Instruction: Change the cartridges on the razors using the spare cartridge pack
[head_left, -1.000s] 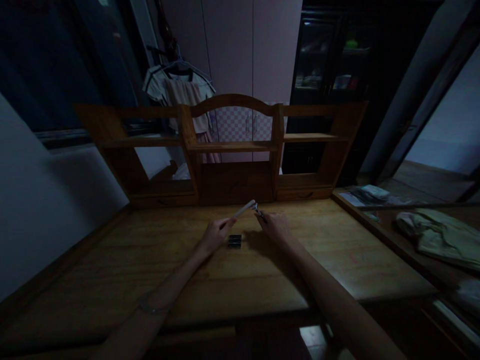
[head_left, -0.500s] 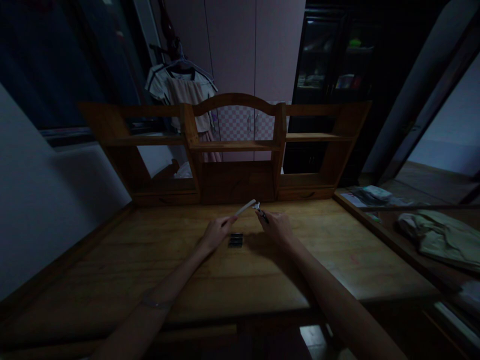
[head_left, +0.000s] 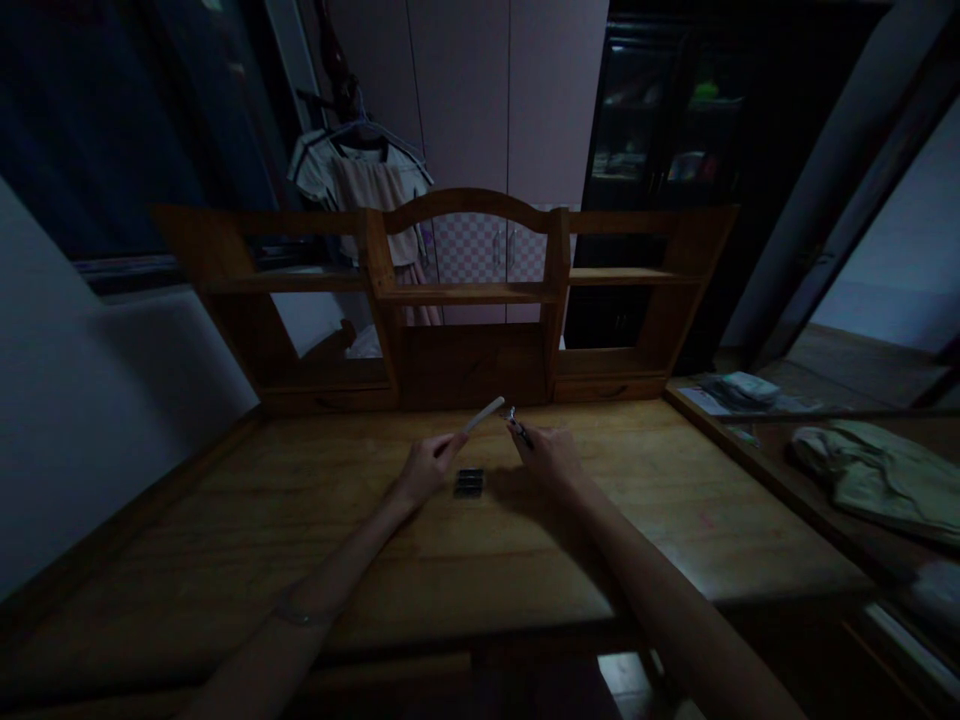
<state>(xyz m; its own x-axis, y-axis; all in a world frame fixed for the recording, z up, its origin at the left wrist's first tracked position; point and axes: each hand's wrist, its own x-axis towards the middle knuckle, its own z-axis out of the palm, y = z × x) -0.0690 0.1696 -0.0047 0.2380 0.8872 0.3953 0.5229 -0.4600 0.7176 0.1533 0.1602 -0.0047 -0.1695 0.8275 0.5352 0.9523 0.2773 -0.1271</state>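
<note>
My left hand (head_left: 429, 468) is closed around a slim white stick (head_left: 484, 413), which slants up to the right. To its right, my right hand (head_left: 553, 455) grips a razor-like tool (head_left: 519, 430) with a dark handle and a silvery, forked-looking head; its exact kind is too small to make out. The stick's tip and the silvery head are close together with a small gap between them. Below and between my hands, several short black strips (head_left: 469, 483) lie side by side on the wooden desk (head_left: 420, 590).
A wooden shelf unit (head_left: 465, 292) with small drawers stands along the desk's back edge. At the right, past a raised wooden edge, lie a pale green cloth (head_left: 885, 480) and a small packet (head_left: 750, 388). A wall (head_left: 150, 370) borders the left. Lighting is dim.
The white stick's tip has drawn slightly away from the silvery head, so a wider gap shows. Both hands keep their grips, and the black strips stay on the desk.
</note>
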